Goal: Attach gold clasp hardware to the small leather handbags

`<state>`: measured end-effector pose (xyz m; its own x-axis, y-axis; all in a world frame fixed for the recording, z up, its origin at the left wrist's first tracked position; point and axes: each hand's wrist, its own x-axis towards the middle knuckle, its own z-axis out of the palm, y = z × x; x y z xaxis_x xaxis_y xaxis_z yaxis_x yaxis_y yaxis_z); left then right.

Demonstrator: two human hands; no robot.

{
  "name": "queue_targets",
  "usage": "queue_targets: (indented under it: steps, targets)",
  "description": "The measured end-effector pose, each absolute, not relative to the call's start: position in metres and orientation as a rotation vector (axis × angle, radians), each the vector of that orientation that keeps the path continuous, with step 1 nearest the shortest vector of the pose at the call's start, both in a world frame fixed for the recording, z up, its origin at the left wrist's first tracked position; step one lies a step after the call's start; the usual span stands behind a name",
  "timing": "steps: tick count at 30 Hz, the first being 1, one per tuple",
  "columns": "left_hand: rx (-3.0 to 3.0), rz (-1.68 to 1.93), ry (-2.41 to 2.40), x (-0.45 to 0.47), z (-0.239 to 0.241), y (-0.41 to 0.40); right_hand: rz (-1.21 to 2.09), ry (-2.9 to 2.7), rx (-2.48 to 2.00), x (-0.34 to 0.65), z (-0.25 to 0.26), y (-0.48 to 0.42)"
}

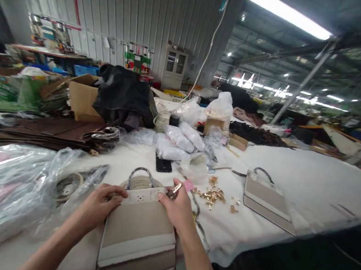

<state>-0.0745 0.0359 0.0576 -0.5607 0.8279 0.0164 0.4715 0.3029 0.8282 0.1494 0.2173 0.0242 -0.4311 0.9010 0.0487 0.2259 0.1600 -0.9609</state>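
A beige handbag panel (140, 225) with a pale top strip and small holes lies in front of me. Its dark patterned handle (142, 174) arches up from the top edge. My left hand (101, 207) pinches the panel's upper left corner, fingers curled around the edge. At the upper right corner, my right hand (180, 207) presses its thumb on the strip. A small shiny metal piece (176, 189) sits in its curled fingers; its exact kind is unclear. Several gold metal fittings (213, 194) are scattered to the right of that hand.
A second beige handbag panel (269, 197) lies at the right. Behind are a black phone (163, 163), white plastic packets (179, 139), and a cardboard box (84, 97). Brown sheets (41, 129) and clear plastic wrapping (10, 189) cover the left. The table's front edge (240, 252) drops off at right.
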Motion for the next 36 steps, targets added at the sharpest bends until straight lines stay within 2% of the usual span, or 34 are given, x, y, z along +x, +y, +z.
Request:
queue_targets:
  steps: [28, 34, 36]
  targets:
    - [0.974, 1.159, 2.175, -0.058, 0.062, 0.030, 1.302, -1.869, -1.163, 0.152, 0.020, 0.228]
    - [0.901, 1.235, 2.135, -0.056, 0.058, 0.028, 1.195, -1.809, -1.253, 0.149, 0.010, 0.237]
    - [0.883, 1.259, 2.119, -0.056, 0.057, 0.028, 1.066, -1.879, -1.269, 0.153, 0.007, 0.239]
